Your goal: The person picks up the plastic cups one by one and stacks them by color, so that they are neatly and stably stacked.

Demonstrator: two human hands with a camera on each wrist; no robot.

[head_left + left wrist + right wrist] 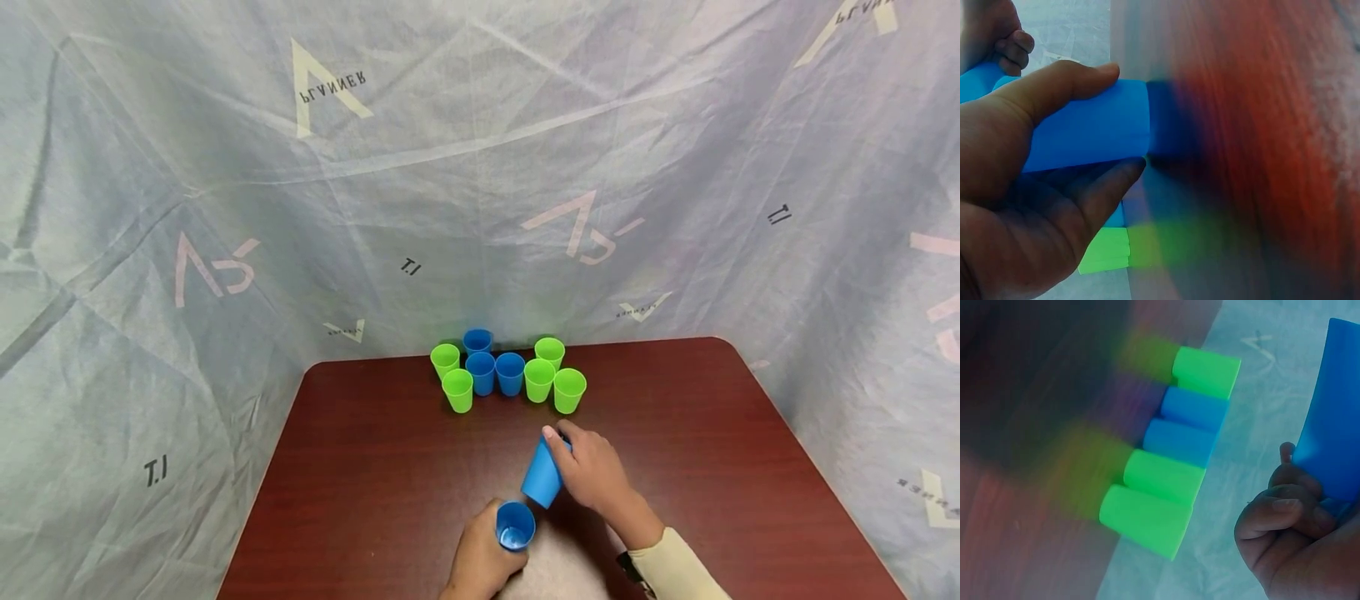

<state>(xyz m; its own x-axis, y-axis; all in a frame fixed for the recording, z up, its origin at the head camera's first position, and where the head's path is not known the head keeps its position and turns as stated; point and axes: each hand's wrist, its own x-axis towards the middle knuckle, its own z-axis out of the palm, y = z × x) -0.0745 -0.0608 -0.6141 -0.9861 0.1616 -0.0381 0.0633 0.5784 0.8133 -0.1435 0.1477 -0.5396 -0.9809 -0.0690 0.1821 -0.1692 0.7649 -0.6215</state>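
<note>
My left hand (480,550) grips an upright blue cup (514,527) by its side, near the front of the table, and its open mouth faces up. In the left wrist view, thumb and fingers lie on either side of this cup (1097,122), whose base is right at the tabletop. Just ahead and to the right, my right hand (596,471) holds a second blue cup (543,475) by its upper end. This one is tilted, its lower end slanting toward the left hand's cup. Curled fingers at the cup (1335,419) show in the right wrist view.
Toward the back of the dark red table (360,467) stand several upright cups close together: blue ones (510,375) in the middle, two green ones (458,390) on the left and three green ones (569,390) on the right. Grey printed cloth (480,167) hangs behind and beside the table.
</note>
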